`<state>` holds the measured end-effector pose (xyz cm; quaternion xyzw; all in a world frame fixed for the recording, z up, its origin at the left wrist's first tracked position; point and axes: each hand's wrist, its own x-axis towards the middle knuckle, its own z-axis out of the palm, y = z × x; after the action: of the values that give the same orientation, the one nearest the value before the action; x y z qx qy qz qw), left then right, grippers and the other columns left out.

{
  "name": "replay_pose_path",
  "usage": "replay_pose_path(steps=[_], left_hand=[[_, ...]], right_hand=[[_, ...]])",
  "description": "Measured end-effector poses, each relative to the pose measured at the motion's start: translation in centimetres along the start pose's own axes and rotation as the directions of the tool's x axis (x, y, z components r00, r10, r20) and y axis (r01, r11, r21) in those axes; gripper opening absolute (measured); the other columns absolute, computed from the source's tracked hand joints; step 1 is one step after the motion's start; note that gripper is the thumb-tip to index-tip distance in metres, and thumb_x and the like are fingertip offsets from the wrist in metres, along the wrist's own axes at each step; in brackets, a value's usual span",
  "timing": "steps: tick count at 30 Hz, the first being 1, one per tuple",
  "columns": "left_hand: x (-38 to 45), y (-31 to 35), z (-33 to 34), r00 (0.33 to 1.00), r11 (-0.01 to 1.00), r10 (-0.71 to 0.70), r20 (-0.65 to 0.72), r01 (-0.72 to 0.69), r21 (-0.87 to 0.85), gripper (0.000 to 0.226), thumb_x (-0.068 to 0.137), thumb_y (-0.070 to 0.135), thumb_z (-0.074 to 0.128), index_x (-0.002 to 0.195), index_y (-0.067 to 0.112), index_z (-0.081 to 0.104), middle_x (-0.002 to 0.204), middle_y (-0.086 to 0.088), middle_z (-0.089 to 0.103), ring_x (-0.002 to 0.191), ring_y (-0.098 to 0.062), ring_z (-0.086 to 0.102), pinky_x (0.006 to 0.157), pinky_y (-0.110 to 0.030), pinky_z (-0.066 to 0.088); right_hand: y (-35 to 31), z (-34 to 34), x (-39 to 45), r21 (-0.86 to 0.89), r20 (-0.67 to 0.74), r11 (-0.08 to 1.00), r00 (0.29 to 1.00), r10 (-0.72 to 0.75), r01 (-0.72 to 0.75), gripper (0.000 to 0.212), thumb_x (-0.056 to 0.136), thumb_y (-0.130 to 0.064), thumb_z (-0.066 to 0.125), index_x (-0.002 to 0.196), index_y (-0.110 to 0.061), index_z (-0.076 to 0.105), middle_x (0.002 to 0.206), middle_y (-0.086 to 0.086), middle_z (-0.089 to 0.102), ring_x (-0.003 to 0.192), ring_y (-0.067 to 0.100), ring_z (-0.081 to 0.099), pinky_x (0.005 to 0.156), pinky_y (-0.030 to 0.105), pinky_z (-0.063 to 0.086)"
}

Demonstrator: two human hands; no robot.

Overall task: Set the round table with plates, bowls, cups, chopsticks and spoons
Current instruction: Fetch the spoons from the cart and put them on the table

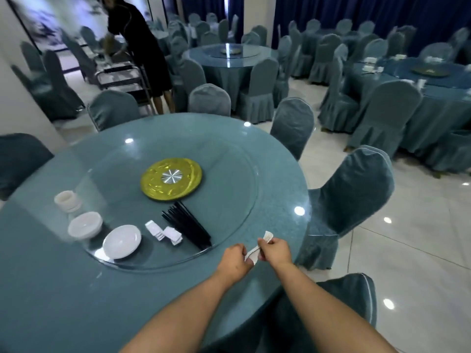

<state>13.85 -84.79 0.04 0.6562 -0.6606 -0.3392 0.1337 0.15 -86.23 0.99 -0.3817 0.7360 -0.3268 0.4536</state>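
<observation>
Left hand (235,258): fingers curled, pinching the lower end of a white stack of spoons (260,244) at the table's near-right edge.
Right hand (274,250): fingers curled round the upper part of the same stack, just at 2 o'clock from the left hand; the two hands nearly touch.
Spoons: white, held tilted between both hands above the table (63,289); the top end sticks out past the right hand toward 12 o'clock.
Glass turntable (229,169): round, lying on the table, with a gold disc (171,179) at its middle.
Chopsticks (187,224): black bundle on the turntable, at 10 o'clock from the hands, near them.
White holders (164,233): small stacked pieces just at 9 o'clock of the chopsticks; what they are, I cannot tell.
Plates (122,241): white, on the turntable's near rim, at 9 o'clock from the hands, well apart.
Bowls (84,224): white stack, at 10 o'clock of the plates.
Cups (67,201): pale stack, at 11 o'clock of the bowls.
Chairs (349,189): covered in blue-grey cloth, round the table.
</observation>
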Motion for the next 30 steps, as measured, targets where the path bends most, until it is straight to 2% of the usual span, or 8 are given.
replay_pose_path(steps=[2, 4, 7, 12, 17, 21, 24, 30], left_hand=[[0.7, -1.4, -1.8, 0.999, 1.0, -0.017, -0.03, 0.017, -0.013, 0.011, 0.08, 0.027, 0.062, 0.084, 0.02, 0.055, 0.086, -0.005, 0.066, 0.079, -0.022, 0.059, 0.065, -0.027, 0.04], [1.4, -3.0, -3.7, 0.999, 1.0, -0.024, -0.048, 0.023, -0.019, 0.009, 0.078, 0.025, 0.062, 0.082, 0.02, 0.056, 0.085, -0.005, 0.067, 0.078, -0.021, 0.058, 0.064, -0.026, 0.039], [2.8, -6.6, -7.4, 0.998, 0.998, -0.055, -0.021, 0.054, -0.036, 0.009, 0.076, 0.024, 0.062, 0.082, 0.02, 0.058, 0.082, -0.001, 0.064, 0.074, -0.017, 0.056, 0.06, -0.023, 0.037], [5.8, -13.4, -13.8, 0.988, 0.996, -0.076, 0.136, 0.08, -0.028, 0.019, 0.074, 0.026, 0.065, 0.093, 0.02, 0.065, 0.088, 0.003, 0.066, 0.075, -0.012, 0.057, 0.061, -0.021, 0.043], [7.0, -19.1, -17.6, 0.957, 0.974, -0.123, 0.261, 0.167, -0.152, 0.012, 0.08, 0.012, 0.063, 0.091, 0.017, 0.065, 0.081, -0.003, 0.069, 0.062, -0.012, 0.064, 0.058, -0.021, 0.051], [7.5, -21.7, -19.3, 0.965, 0.933, -0.166, 0.205, 0.221, -0.283, 0.008, 0.083, 0.008, 0.061, 0.088, 0.014, 0.064, 0.069, 0.001, 0.063, 0.052, -0.007, 0.059, 0.044, -0.013, 0.042], [7.5, -23.4, -19.6, 0.958, 0.89, -0.223, 0.18, 0.276, -0.362, 0.008, 0.084, 0.008, 0.061, 0.09, 0.011, 0.064, 0.07, 0.0, 0.061, 0.051, -0.004, 0.057, 0.043, -0.012, 0.04], [9.3, -24.9, -19.9, 0.924, 0.787, -0.371, 0.096, 0.367, -0.496, 0.015, 0.087, 0.022, 0.067, 0.095, 0.009, 0.063, 0.083, -0.008, 0.065, 0.072, -0.02, 0.066, 0.068, -0.03, 0.057]], right_hand=[[-1.2, 1.9, 0.3, 0.012, 0.032, 1.0, 0.999, -0.013, 0.013, 0.024, 0.087, -0.022, 0.066, 0.072, -0.004, 0.065, 0.067, 0.022, 0.068, 0.067, 0.036, 0.065, 0.08, 0.049, 0.057], [-2.3, 3.7, 0.3, 0.098, 0.075, 0.995, 0.997, -0.008, 0.001, 0.019, 0.087, -0.018, 0.069, 0.079, -0.004, 0.061, 0.068, 0.02, 0.064, 0.06, 0.03, 0.059, 0.071, 0.048, 0.055], [-4.4, 7.1, 0.5, 0.273, 0.164, 0.96, 0.986, 0.022, -0.067, 0.023, 0.087, -0.013, 0.072, 0.095, -0.008, 0.051, 0.074, 0.015, 0.062, 0.057, 0.022, 0.057, 0.051, 0.032, 0.049], [-7.3, 12.7, 1.5, 0.239, 0.326, 0.968, 0.945, -0.006, -0.077, 0.031, 0.087, -0.007, 0.071, 0.111, -0.008, 0.052, 0.078, 0.015, 0.061, 0.061, 0.018, 0.06, 0.053, 0.027, 0.049], [-7.7, 17.4, 1.8, 0.089, 0.469, 0.992, 0.882, 0.04, -0.093, 0.011, 0.087, -0.001, 0.069, 0.095, -0.001, 0.062, 0.074, 0.015, 0.062, 0.063, 0.018, 0.06, 0.06, 0.024, 0.057], [-8.4, 20.2, 2.6, 0.015, 0.512, 0.997, 0.857, 0.057, -0.075, 0.008, 0.086, 0.0, 0.069, 0.091, 0.001, 0.063, 0.071, 0.013, 0.062, 0.063, 0.019, 0.062, 0.061, 0.027, 0.058], [-8.4, 22.2, 3.4, -0.012, 0.531, 0.994, 0.842, 0.095, -0.105, 0.007, 0.086, 0.0, 0.07, 0.087, 0.0, 0.063, 0.068, 0.014, 0.063, 0.062, 0.022, 0.062, 0.061, 0.029, 0.058], [-8.8, 25.0, 6.2, 0.047, 0.472, 0.971, 0.862, 0.186, -0.236, 0.006, 0.088, -0.001, 0.066, 0.087, -0.001, 0.061, 0.067, 0.015, 0.065, 0.055, 0.019, 0.06, 0.057, 0.026, 0.056]])
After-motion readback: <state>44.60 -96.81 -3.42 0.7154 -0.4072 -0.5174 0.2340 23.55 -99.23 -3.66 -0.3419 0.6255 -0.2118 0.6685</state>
